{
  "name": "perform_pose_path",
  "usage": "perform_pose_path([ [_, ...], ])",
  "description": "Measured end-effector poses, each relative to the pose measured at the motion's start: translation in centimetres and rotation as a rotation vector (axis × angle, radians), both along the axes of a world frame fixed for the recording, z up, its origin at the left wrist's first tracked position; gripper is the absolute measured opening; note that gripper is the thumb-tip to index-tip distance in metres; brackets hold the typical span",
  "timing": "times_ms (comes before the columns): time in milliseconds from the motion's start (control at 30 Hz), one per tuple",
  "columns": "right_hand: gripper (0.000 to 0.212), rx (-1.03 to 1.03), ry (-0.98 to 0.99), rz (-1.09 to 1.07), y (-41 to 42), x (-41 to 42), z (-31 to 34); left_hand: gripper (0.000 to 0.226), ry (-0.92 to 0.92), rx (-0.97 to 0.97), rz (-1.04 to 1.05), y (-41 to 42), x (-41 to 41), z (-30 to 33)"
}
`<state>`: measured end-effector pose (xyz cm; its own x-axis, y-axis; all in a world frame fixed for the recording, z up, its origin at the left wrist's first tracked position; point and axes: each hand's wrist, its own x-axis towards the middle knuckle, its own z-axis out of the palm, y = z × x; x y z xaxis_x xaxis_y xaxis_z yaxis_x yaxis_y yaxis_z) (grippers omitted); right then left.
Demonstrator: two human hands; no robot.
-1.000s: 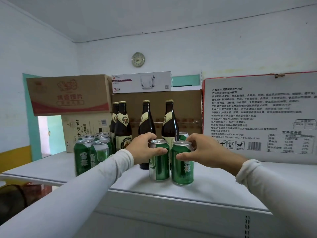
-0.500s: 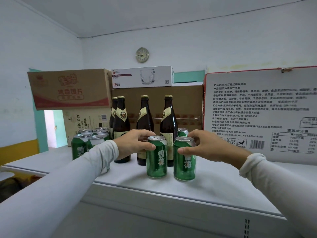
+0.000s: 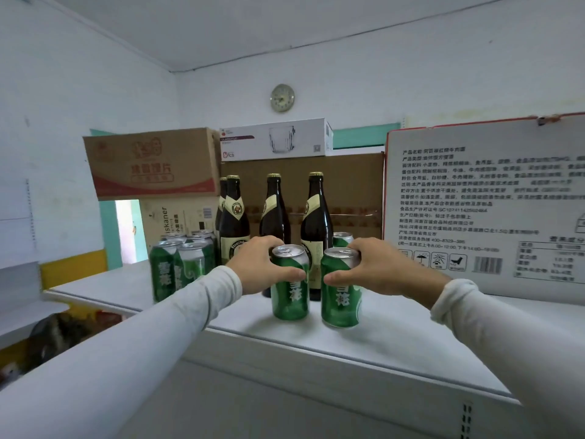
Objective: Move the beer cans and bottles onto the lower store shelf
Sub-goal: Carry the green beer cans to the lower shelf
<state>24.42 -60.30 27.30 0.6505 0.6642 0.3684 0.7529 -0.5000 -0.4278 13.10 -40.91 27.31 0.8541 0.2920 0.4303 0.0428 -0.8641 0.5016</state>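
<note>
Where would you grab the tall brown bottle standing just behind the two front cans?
Probably by the slim neck of the brown bottle, coming from above. It stands upright, and the left hand and right hand with their cans block its body from the front.

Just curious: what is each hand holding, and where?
Each grips a green can by its upper side: left hand on one, right hand on another.

Two green beer cans, left can [image 3: 290, 283] and right can [image 3: 341, 288], are standing upright side by side near the white shelf top's [image 3: 395, 331] front edge. Four brown bottles [image 3: 274, 213] are standing behind them; a can cluster [image 3: 183, 264] is sitting farther left.
</note>
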Motion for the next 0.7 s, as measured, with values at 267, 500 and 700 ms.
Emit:
perform_pose_path([
  [267, 0.055, 0.042, -0.092, -0.041, -4.1, -6.3, 1.5, 0.053, -0.008, -0.012, -0.168, -2.7, -6.2, 0.7],
  [500, 0.053, 0.041, -0.135, -0.18, -11.1, -14.4, 0.6, 0.05, -0.063, -0.107, -0.428, -8.3, -10.5, -2.1],
  [700, 0.055, -0.032, -0.085, -0.364, -19.9, -19.9, -1.6, 0.052, -0.014, -0.127, -0.614, -15.6, -11.2, -5.6],
])
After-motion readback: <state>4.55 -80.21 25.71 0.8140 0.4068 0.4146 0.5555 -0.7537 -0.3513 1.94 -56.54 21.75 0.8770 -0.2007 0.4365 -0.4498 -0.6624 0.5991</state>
